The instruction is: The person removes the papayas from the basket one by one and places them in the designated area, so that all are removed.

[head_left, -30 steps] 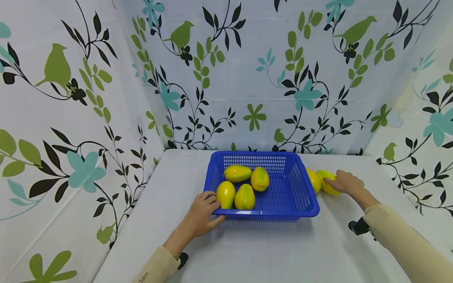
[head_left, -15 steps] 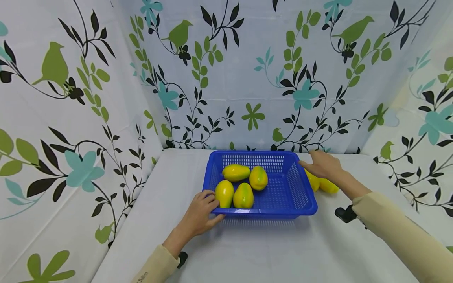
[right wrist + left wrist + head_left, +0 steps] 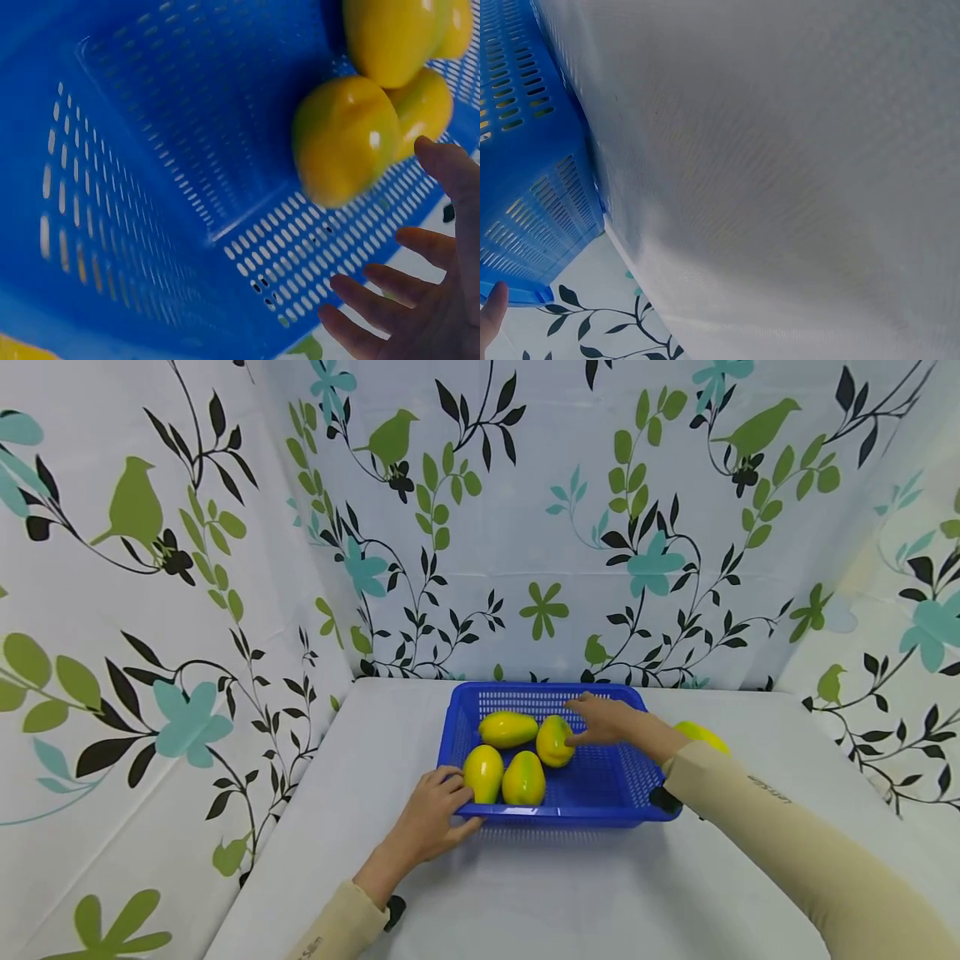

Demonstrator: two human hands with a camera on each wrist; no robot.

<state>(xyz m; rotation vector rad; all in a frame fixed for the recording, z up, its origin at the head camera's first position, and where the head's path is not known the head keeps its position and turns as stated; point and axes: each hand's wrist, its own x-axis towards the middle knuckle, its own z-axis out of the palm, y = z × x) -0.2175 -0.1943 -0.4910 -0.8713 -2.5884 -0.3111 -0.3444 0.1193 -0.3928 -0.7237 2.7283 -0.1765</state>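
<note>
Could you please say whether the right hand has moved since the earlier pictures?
Yes, against the blue basket in the head view, the right hand has moved left, from beyond its right side to over it.

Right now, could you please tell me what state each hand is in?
Left hand: closed on the near-left corner of the blue basket.
Right hand: open over the basket, holding nothing.

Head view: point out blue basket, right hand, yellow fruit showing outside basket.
Blue basket (image 3: 566,812): head view, front rim.
Right hand (image 3: 609,720): head view, back of hand.
Yellow fruit (image 3: 703,736): head view, exposed upper part.
</note>
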